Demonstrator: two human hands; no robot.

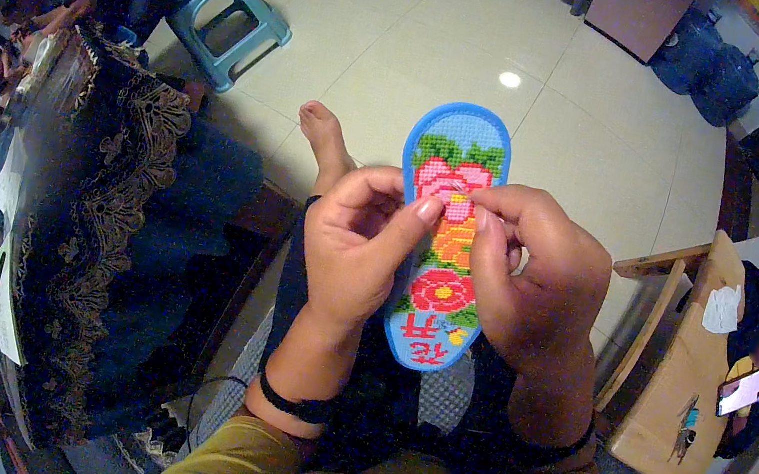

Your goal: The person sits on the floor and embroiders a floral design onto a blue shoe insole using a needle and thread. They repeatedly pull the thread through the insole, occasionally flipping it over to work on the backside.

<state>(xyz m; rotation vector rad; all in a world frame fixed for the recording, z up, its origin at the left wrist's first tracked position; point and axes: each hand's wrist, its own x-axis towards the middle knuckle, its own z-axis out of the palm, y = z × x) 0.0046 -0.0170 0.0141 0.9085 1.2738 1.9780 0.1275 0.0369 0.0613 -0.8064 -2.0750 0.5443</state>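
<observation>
A cross-stitched shoe insole (452, 250) with a blue border is held upright before me over my lap. It shows pink, orange and red flowers, green leaves and red characters near its lower end. My left hand (368, 235) grips its left edge, with the thumb on the stitched face beside the pink flower. At the right edge is my right hand (534, 264), its thumb and forefinger closed together over the pink flower. A thin, pale glint, perhaps a needle or thread, lies at those fingertips; it is too small to tell which.
A table with a dark lace-edged cloth (117, 214) stands at left, near a teal plastic stool (235, 21) and a person in a striped top. At right, a wooden bench (676, 365) bears tweezers-like tools and paper. Someone holds a phone (748, 390) beyond it. Large blue water bottles (727, 81) stand farther back.
</observation>
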